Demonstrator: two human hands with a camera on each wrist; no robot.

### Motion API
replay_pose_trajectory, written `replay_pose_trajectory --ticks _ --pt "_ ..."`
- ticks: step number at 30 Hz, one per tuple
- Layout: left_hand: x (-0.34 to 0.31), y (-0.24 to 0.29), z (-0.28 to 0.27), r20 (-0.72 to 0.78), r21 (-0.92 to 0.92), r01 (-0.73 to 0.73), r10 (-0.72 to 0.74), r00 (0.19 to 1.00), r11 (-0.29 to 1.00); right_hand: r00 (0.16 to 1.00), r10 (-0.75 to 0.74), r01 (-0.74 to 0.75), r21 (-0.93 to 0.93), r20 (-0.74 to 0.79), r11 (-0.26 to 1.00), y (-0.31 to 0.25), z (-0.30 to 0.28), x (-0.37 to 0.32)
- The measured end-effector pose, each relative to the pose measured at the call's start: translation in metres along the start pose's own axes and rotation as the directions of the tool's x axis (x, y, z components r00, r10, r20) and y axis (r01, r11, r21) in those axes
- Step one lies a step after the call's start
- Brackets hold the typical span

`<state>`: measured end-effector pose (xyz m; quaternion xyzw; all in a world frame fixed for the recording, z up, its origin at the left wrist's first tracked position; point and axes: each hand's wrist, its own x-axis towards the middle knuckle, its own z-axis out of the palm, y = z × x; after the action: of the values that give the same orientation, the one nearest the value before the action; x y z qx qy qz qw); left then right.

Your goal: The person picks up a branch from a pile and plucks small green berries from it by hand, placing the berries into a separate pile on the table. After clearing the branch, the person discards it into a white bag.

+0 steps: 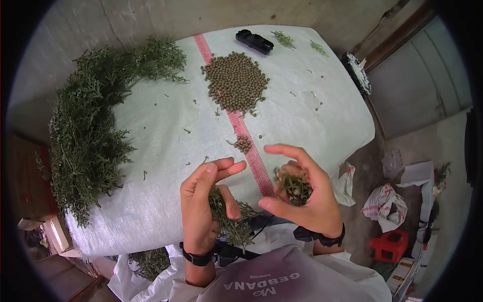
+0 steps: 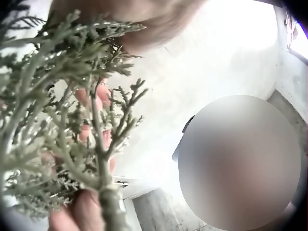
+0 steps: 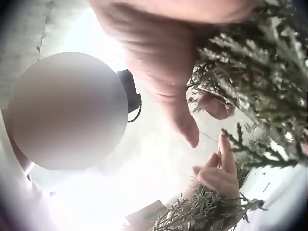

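My left hand point(image 1: 198, 206) holds an evergreen sprig point(image 1: 237, 227) against the palm; its scaly leaves and forked stem point(image 2: 100, 130) fill one side of the left wrist view. Across from it, my right hand point(image 1: 319, 199) keeps a clump of green sprigs with small round cones point(image 1: 294, 187) under curled fingers, thumb and index finger spread apart. Just beyond both hands, a small cluster of brown round cones point(image 1: 243, 144) lies on the red stripe of the white woven sack point(image 1: 166, 136). Farther back is a large heap of the same cones point(image 1: 236, 80).
A long pile of evergreen branches point(image 1: 90, 121) covers the sack's left side. At the back lies a black plastic object point(image 1: 254, 42) beside two small sprigs point(image 1: 283, 39). A red stool point(image 1: 389, 245) and a crumpled sack point(image 1: 385, 206) are on the floor at right.
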<state>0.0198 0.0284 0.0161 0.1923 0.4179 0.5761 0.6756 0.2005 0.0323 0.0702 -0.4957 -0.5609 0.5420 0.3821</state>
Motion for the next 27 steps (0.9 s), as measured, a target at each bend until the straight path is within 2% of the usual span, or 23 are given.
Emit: replay_pose_trajectory --ticks 1,4,5,6,8,10,12,14,17,20,22,23,24,25,26,27 --pt "0.001 0.001 -0.004 -0.018 -0.018 0.006 -0.007 1.0 1.0 1.0 0.011 -0.011 -0.001 0.005 1.0 0.002 0.0 0.001" --pt "0.004 0.002 0.001 -0.084 -0.077 -0.031 0.025 0.996 0.997 0.957 -0.22 0.269 -0.301 0.188 0.915 0.011 0.002 0.007" --pt "0.003 0.001 0.002 -0.111 -0.106 -0.047 0.035 0.993 0.993 0.958 -0.213 0.264 -0.293 0.194 0.919 0.01 0.005 0.008" --pt "0.003 0.0 0.001 -0.12 -0.104 -0.045 0.032 0.992 0.994 0.975 -0.119 0.178 -0.345 0.186 0.922 0.004 0.009 0.009" --pt "0.005 -0.003 -0.002 -0.084 -0.211 -0.086 0.07 0.994 0.974 0.985 0.066 0.011 -0.445 0.159 0.895 -0.004 0.015 0.012" --pt "0.006 -0.007 -0.008 -0.075 -0.262 -0.107 0.09 0.993 0.959 0.979 0.038 0.066 -0.482 0.201 0.874 0.001 0.014 0.018" --pt "0.006 -0.012 -0.019 -0.002 -0.346 -0.155 0.164 0.986 0.925 0.96 -0.026 0.18 -0.546 0.277 0.818 0.009 0.014 0.023" --pt "0.01 -0.019 -0.028 0.031 -0.378 -0.175 0.201 0.979 0.909 0.958 -0.058 0.207 -0.536 0.282 0.818 0.017 0.017 0.023" --pt "0.025 -0.03 -0.039 0.255 -0.723 -0.132 0.44 0.861 0.678 0.953 -0.132 0.262 -0.523 0.273 0.811 0.023 0.023 0.023" --pt "0.027 -0.033 -0.041 0.229 -0.707 -0.208 0.497 0.837 0.676 0.936 -0.134 0.289 -0.494 0.326 0.82 0.024 0.024 0.023" --pt "0.023 -0.03 -0.035 0.214 -0.698 -0.25 0.528 0.822 0.672 0.947 -0.133 0.265 -0.476 0.292 0.839 0.023 0.024 0.022" --pt "0.016 -0.025 -0.023 0.13 -0.46 -0.356 0.458 0.879 0.813 0.957 -0.13 0.241 -0.459 0.259 0.855 0.023 0.024 0.022" --pt "0.008 -0.02 -0.009 0.023 -0.182 -0.399 0.409 0.912 0.899 0.967 -0.125 0.215 -0.444 0.224 0.87 0.022 0.024 0.021" --pt "0.003 -0.016 -0.001 -0.099 0.108 -0.373 0.383 0.918 0.922 0.967 -0.126 0.215 -0.443 0.222 0.87 0.022 0.024 0.019" --pt "-0.001 -0.015 0.001 -0.096 0.108 -0.373 0.383 0.919 0.921 0.97 -0.145 0.222 -0.461 0.197 0.859 0.021 0.023 0.018" --pt "-0.006 -0.014 0.002 -0.092 0.058 -0.279 0.283 0.955 0.959 0.971 -0.167 0.231 -0.48 0.173 0.846 0.021 0.022 0.017"
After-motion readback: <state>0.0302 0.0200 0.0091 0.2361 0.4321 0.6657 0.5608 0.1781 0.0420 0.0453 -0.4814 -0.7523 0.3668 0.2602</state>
